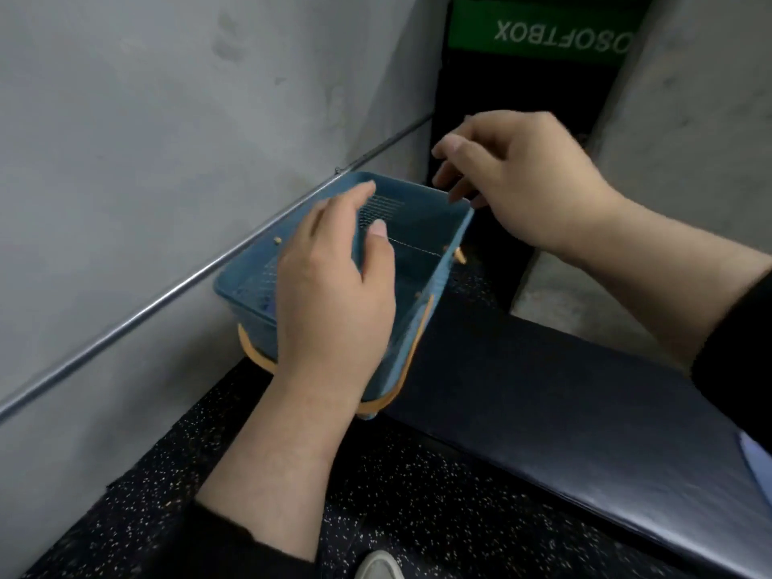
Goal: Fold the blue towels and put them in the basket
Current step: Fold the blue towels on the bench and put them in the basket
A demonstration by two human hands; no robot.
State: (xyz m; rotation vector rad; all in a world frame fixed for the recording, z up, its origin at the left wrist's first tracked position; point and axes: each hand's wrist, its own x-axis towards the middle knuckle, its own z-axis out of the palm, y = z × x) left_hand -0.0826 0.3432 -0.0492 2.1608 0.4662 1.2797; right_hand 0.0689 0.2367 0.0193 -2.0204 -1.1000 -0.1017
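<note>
I see a grey wall [146,119] on the left with a metal rail [167,298] running along it. Below is dark speckled floor [417,495]. A dark padded bench [564,390] sits to the right, and a black and green box [543,35] stands in the corner.

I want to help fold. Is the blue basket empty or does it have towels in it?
Empty, as far as shows: only the bare mesh inside of the basket shows, though the left hand hides part.

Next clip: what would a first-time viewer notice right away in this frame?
The blue basket at centre, on the dark speckled floor beside the grey wall, with an orange handle hanging below its rim. The left hand reaches over its near side; the right hand hovers at its far corner. No towel is visible inside.
</note>
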